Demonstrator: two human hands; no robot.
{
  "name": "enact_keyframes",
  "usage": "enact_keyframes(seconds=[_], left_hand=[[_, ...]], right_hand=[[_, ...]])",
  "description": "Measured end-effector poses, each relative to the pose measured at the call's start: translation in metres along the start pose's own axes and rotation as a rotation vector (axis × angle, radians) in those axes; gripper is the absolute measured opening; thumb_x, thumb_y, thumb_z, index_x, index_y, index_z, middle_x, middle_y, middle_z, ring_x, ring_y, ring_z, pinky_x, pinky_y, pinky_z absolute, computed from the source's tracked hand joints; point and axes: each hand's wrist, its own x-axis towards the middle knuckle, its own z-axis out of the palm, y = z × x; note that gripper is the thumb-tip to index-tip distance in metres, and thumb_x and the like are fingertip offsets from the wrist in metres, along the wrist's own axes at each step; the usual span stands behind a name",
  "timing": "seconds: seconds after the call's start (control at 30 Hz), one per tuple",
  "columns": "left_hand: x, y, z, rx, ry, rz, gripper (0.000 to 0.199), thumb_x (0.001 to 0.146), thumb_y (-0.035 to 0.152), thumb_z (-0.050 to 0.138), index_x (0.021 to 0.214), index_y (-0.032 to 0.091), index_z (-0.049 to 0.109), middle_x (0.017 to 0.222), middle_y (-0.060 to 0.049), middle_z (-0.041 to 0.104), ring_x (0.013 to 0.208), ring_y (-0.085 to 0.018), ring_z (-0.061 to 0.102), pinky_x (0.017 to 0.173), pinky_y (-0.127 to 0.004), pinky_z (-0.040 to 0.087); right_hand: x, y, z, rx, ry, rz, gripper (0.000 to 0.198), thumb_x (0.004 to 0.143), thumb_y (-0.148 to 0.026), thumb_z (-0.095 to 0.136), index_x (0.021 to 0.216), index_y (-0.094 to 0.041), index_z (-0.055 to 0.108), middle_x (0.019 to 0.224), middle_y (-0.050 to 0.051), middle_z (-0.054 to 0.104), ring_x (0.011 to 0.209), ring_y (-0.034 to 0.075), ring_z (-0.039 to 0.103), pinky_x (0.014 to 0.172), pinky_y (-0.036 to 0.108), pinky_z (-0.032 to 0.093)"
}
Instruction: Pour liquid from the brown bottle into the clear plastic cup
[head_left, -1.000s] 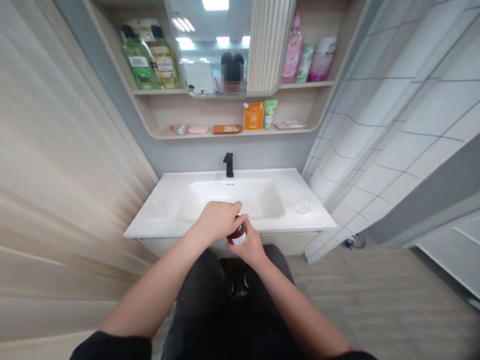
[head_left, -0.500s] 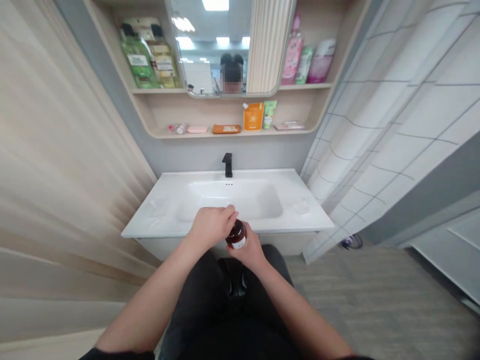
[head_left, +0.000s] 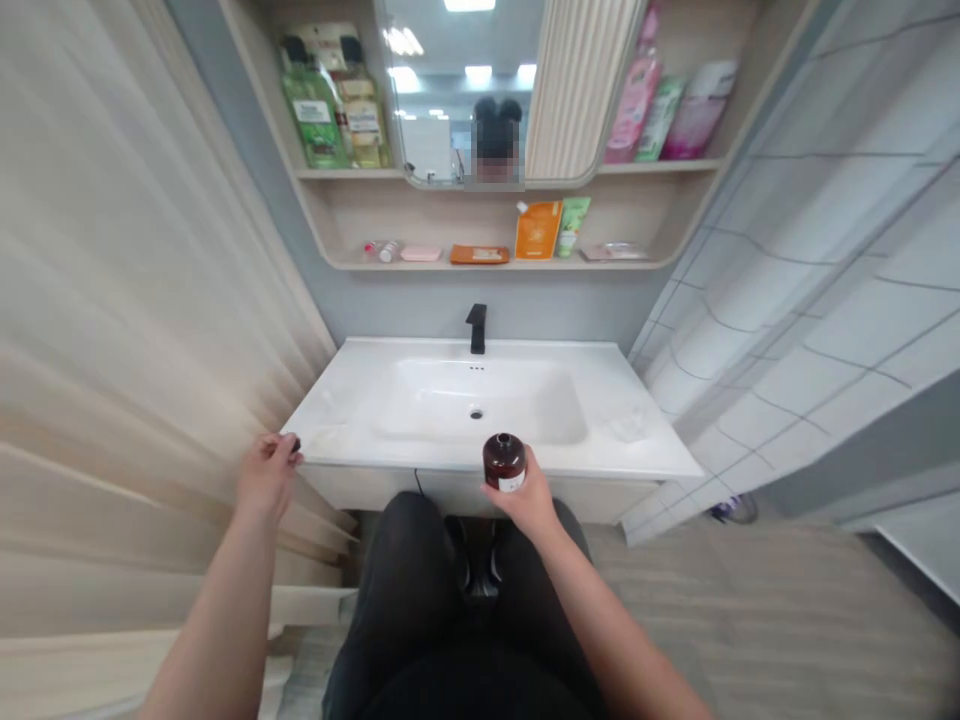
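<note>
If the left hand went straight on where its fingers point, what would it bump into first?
Probably the white countertop, near its front left corner, with the small black object held by the left hand touching first. Height is unclear; it might pass above.

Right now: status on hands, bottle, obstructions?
Left hand: pinching small black piece, likely a cap, near counter's left front corner. Right hand: holding brown bottle, mouth open. Nothing seen covering the mouth.
</note>
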Motion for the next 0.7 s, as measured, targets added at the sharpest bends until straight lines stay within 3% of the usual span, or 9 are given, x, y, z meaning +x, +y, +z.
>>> enact_keyframes(seconds=[0.17, 0.3, 0.43, 0.53, 0.63, 0.67, 0.7], left_hand=[[0.055, -0.022, -0.013, 0.463, 0.116, -0.072, 0.044, 0.072, 0.052, 0.087, 0.083, 0.021, 0.058, 0.070, 0.002, 0.062, 0.066, -0.020, 0.067, 0.064, -0.031, 0.053], [0.078, -0.037, -0.012, 0.914, 0.078, -0.022, 0.038, 0.079, 0.053, 0.084, 0.087, 0.020, 0.067, 0.076, -0.004, 0.070, 0.077, -0.027, 0.070, 0.072, -0.036, 0.053], [0.085, -0.040, -0.011, 1.145, -0.021, 0.016, 0.043, 0.083, 0.062, 0.079, 0.093, 0.020, 0.075, 0.074, -0.006, 0.070, 0.082, -0.031, 0.069, 0.080, -0.039, 0.053], [0.074, -0.032, -0.009, 1.158, 0.014, 0.042, 0.042, 0.092, 0.060, 0.070, 0.103, 0.020, 0.077, 0.083, -0.009, 0.074, 0.083, -0.030, 0.068, 0.080, -0.039, 0.052], [0.038, -0.021, 0.007, 1.091, 0.165, 0.221, 0.041, 0.105, 0.051, 0.053, 0.114, 0.018, 0.075, 0.100, -0.012, 0.077, 0.089, -0.030, 0.069, 0.082, -0.039, 0.052], [0.019, -0.018, 0.018, 1.052, 0.144, 0.304, 0.041, 0.106, 0.050, 0.051, 0.117, 0.018, 0.075, 0.103, -0.013, 0.077, 0.090, -0.029, 0.070, 0.083, -0.038, 0.052], [-0.004, -0.014, 0.030, 1.009, 0.023, 0.381, 0.040, 0.105, 0.050, 0.053, 0.118, 0.019, 0.074, 0.103, -0.012, 0.077, 0.089, -0.028, 0.070, 0.082, -0.037, 0.053]], right_hand=[[-0.001, -0.004, 0.002, 0.007, -0.019, -0.005, 0.079, 0.065, -0.040, 0.095, 0.136, -0.022, 0.064, 0.122, 0.011, 0.081, 0.110, 0.034, 0.078, 0.100, 0.046, 0.062], [-0.005, -0.006, -0.002, 0.014, -0.035, -0.017, 0.078, 0.065, -0.041, 0.096, 0.134, -0.022, 0.064, 0.124, 0.012, 0.080, 0.113, 0.035, 0.078, 0.101, 0.046, 0.062], [-0.006, -0.007, -0.008, 0.013, -0.030, -0.009, 0.077, 0.065, -0.040, 0.096, 0.132, -0.023, 0.065, 0.123, 0.011, 0.080, 0.114, 0.035, 0.077, 0.101, 0.047, 0.062], [-0.006, -0.006, -0.010, 0.012, -0.018, -0.023, 0.077, 0.065, -0.039, 0.096, 0.133, -0.022, 0.065, 0.123, 0.012, 0.080, 0.114, 0.035, 0.077, 0.101, 0.047, 0.062], [-0.005, -0.006, -0.007, 0.009, -0.015, -0.030, 0.075, 0.065, -0.039, 0.096, 0.132, -0.023, 0.065, 0.122, 0.011, 0.080, 0.114, 0.035, 0.077, 0.101, 0.048, 0.062], [-0.006, -0.006, -0.006, 0.007, -0.015, -0.028, 0.075, 0.065, -0.038, 0.096, 0.132, -0.023, 0.065, 0.122, 0.011, 0.080, 0.113, 0.035, 0.077, 0.101, 0.048, 0.062], [-0.006, -0.007, -0.004, 0.005, -0.016, -0.027, 0.076, 0.065, -0.038, 0.096, 0.132, -0.023, 0.065, 0.122, 0.010, 0.080, 0.113, 0.035, 0.077, 0.101, 0.048, 0.062]])
